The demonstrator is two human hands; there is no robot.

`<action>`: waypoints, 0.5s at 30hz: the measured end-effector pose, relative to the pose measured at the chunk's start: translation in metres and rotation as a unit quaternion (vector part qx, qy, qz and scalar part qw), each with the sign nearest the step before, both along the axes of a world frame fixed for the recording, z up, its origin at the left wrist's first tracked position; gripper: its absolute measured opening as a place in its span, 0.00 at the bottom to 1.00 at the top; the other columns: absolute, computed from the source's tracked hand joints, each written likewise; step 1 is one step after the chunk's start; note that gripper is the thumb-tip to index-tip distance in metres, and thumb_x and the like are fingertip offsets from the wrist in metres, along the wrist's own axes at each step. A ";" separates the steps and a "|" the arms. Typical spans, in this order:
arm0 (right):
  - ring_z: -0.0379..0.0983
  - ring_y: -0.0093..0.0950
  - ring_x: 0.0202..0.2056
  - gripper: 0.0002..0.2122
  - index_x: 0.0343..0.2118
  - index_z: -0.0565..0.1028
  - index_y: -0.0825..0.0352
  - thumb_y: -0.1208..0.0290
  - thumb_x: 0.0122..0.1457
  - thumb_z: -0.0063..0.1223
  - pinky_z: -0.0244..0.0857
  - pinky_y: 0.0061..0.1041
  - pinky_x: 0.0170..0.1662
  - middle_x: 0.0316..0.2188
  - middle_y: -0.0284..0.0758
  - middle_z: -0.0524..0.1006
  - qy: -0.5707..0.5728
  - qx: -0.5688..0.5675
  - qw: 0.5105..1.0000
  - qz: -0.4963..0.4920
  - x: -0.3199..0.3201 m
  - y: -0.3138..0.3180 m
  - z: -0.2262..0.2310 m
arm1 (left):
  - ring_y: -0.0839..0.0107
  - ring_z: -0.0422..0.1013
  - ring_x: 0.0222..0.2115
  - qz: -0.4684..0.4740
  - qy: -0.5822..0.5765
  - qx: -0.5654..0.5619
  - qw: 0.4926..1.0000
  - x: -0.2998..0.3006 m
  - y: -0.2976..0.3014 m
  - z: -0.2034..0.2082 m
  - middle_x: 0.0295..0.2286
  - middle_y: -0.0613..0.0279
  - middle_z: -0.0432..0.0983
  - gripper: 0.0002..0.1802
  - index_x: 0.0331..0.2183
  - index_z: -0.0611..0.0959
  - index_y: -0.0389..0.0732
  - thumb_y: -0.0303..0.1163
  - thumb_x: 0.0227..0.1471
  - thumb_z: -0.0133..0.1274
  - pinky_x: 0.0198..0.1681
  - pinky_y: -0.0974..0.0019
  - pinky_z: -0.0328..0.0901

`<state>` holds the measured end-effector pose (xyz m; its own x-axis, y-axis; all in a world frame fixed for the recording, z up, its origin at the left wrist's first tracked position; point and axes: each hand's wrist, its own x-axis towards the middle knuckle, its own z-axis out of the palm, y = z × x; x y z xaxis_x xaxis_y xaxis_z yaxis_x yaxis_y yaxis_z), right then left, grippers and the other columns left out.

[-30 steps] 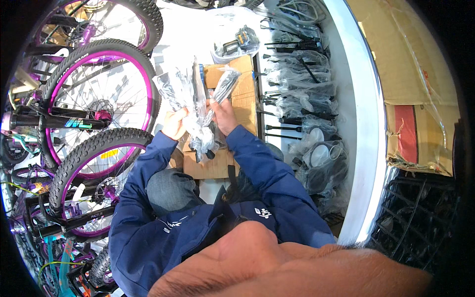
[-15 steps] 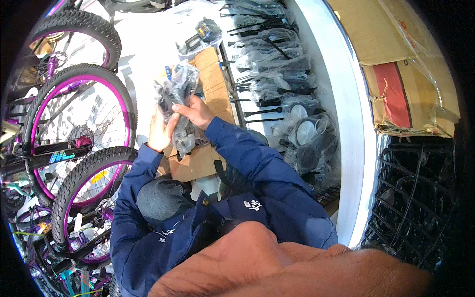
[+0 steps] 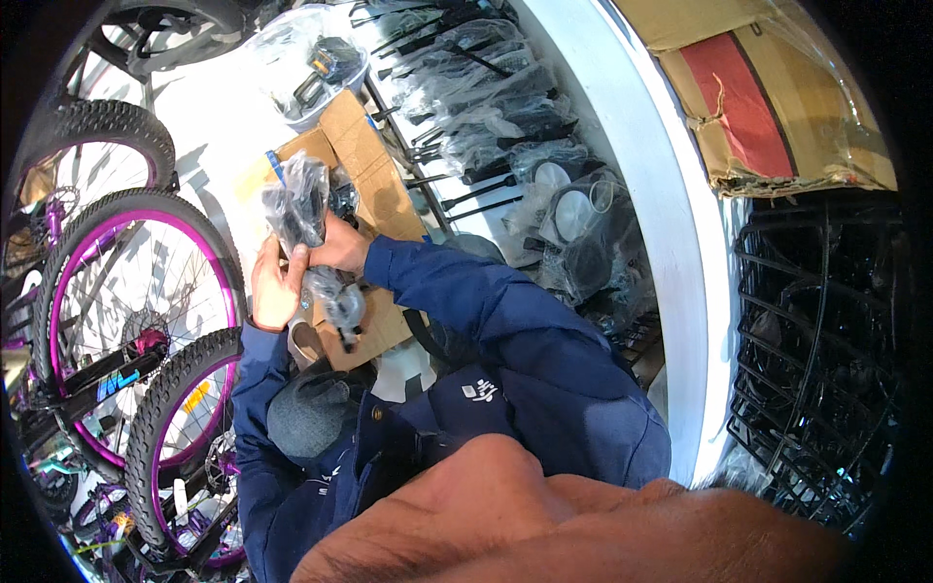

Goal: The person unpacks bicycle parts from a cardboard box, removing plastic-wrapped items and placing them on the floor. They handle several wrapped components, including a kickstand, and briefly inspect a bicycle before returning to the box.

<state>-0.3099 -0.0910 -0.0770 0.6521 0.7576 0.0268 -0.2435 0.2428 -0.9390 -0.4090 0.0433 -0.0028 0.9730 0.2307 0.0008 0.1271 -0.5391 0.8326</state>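
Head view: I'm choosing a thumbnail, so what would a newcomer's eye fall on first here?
Probably the bicycle wheel with the bright purple rim, at the left, with more wheels partly in view above and below it. Next, left of centre, the left hand and right hand hold a clear plastic bundle with dark contents over an open cardboard box. At the upper right, a brown carton with a red patch also stands out.

Blue lettering [image 3: 118, 386] stood on the black fork [image 3: 86, 396] of 1 bike; slanted, too blurred to make out. Navy jacket [image 3: 437, 408] bore 2 white marks: 1 small emblem [image 3: 478, 391] on the chest, 1 line of letters [image 3: 328, 481] partly lost in a fold. Carton [image 3: 821, 112]: red band [image 3: 736, 107], print unreadable.
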 end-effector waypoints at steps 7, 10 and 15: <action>0.75 0.25 0.42 0.20 0.53 0.69 0.65 0.75 0.59 0.59 0.73 0.29 0.45 0.42 0.31 0.75 0.303 0.167 0.934 -0.092 0.003 -0.009 0.019 | 0.64 0.72 0.46 -0.011 -0.110 -0.138 0.984 0.009 -0.004 -0.001 0.46 0.51 0.73 0.22 0.55 0.73 0.32 0.35 0.65 0.48 0.51 0.62 0.68; 0.74 0.23 0.37 0.17 0.47 0.73 0.64 0.68 0.56 0.65 0.72 0.27 0.42 0.37 0.27 0.76 0.268 0.104 0.935 -0.207 0.019 -0.030 0.035 | 0.66 0.72 0.48 0.037 -0.092 -0.275 0.956 0.007 0.002 -0.014 0.51 0.53 0.72 0.23 0.58 0.70 0.35 0.39 0.69 0.43 0.52 0.60 0.69; 0.74 0.24 0.40 0.17 0.52 0.71 0.64 0.69 0.62 0.60 0.72 0.29 0.44 0.40 0.31 0.76 0.187 0.150 0.903 -0.356 0.072 -0.089 0.056 | 0.71 0.73 0.41 0.057 -0.044 -0.339 0.938 0.005 0.018 -0.031 0.47 0.56 0.74 0.22 0.56 0.70 0.35 0.39 0.69 0.44 0.47 0.65 0.70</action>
